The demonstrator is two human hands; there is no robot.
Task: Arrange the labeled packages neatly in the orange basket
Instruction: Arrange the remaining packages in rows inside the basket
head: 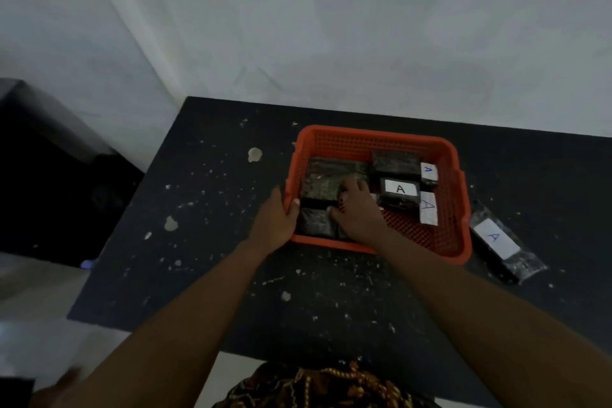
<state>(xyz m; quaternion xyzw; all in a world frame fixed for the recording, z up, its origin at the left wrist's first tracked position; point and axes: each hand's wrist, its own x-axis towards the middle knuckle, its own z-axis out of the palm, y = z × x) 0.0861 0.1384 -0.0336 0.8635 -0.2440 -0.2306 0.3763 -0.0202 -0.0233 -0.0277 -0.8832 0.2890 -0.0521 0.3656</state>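
Observation:
An orange mesh basket (447,235) stands on a black speckled table (231,275). Inside it lie several dark wrapped packages, some with white "A" labels; one labelled package (400,192) faces up at the middle right, and dark ones (326,180) fill the left side. My left hand (276,219) grips the basket's left rim, thumb inside. Inside the basket, my right hand (357,209) presses down on a package at the near left; whether it grasps that package is hidden. One more labelled package (500,242) lies on the table just right of the basket.
A white wall rises behind the table. A dark boxy object (49,156) stands at the left, beyond the table's edge. Patterned clothing (318,387) shows at the bottom, at the table's near edge.

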